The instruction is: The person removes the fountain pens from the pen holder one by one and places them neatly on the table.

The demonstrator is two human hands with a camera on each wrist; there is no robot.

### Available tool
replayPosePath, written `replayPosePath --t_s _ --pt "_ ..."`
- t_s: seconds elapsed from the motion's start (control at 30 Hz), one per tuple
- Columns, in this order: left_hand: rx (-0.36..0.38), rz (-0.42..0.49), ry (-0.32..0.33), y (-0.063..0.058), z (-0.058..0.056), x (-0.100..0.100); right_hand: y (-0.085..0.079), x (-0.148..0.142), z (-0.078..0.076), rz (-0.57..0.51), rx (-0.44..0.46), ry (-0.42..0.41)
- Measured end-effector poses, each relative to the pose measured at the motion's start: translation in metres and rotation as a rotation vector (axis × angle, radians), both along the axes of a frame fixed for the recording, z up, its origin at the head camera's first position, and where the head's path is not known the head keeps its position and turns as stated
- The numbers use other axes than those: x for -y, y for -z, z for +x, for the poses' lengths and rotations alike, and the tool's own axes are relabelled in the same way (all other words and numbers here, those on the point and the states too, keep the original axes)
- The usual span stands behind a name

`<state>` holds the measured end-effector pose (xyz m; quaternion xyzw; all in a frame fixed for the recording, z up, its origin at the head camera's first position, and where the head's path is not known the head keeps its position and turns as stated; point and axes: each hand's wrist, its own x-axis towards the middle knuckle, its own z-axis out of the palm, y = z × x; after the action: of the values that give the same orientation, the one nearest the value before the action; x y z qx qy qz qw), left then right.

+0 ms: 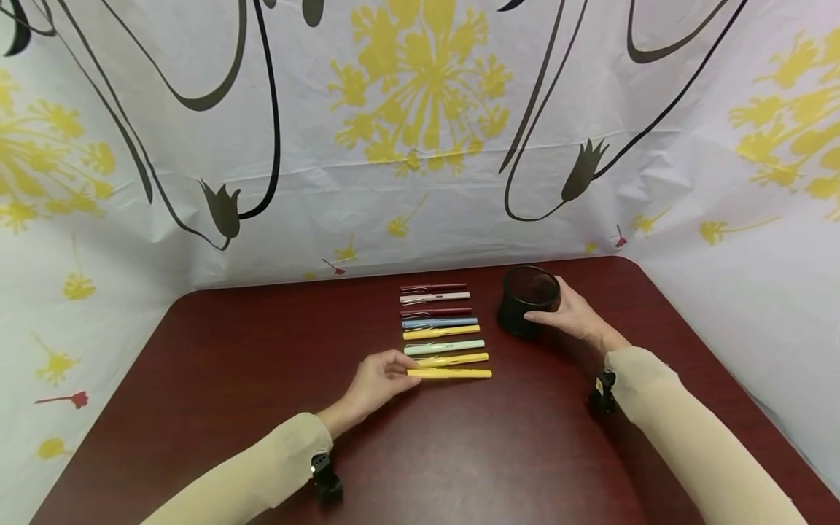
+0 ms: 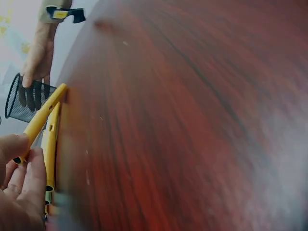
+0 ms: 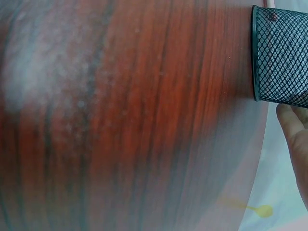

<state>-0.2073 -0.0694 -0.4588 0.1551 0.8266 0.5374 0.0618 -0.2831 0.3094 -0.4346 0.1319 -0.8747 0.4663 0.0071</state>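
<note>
My left hand (image 1: 375,382) pinches one end of the nearest yellow pen (image 1: 454,374) between thumb and fingers. In the left wrist view that pen (image 2: 44,115) slants upward, its far end over a second yellow pen (image 2: 51,144). Beyond it lies a row of capped pens: another yellow pen (image 1: 453,360), a mint pen (image 1: 446,348), a third yellow one, a blue pen (image 1: 442,323), and dark red and pale pink ones. My right hand (image 1: 572,312) grips the right side of a black mesh pen cup (image 1: 515,312), which stands upright, mouth up.
A dark red wood-grain table (image 1: 262,350) lies under everything. Behind and beside it hangs a white sheet (image 1: 295,175) with yellow and grey flower prints, meeting the table's far edge. The pen cup stands just right of the pen row.
</note>
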Motion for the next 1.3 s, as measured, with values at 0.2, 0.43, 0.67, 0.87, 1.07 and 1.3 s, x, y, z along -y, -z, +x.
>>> replayPosePath --t_s 0.2,0.43,0.67,0.87,1.07,1.3 --pt "-0.231 -0.191 0.096 0.0 -0.002 0.003 -0.008 0.004 0.005 -0.026 0.017 -0.003" --pt "-0.322 -0.288 0.172 0.001 -0.003 0.004 -0.029 0.015 0.018 0.001 0.011 -0.012" --pt "-0.37 -0.331 0.178 0.001 -0.003 0.003 -0.027 0.014 0.016 0.018 0.026 0.001" --pt "-0.406 -0.352 0.173 0.005 -0.003 0.003 -0.002 0.0 -0.001 0.018 0.011 0.015" --pt "-0.42 -0.365 0.176 0.004 -0.002 0.003 -0.006 0.002 0.002 0.015 0.018 0.015" --pt "-0.406 -0.396 0.185 0.002 0.0 0.002 -0.026 0.015 0.017 0.022 0.016 0.006"
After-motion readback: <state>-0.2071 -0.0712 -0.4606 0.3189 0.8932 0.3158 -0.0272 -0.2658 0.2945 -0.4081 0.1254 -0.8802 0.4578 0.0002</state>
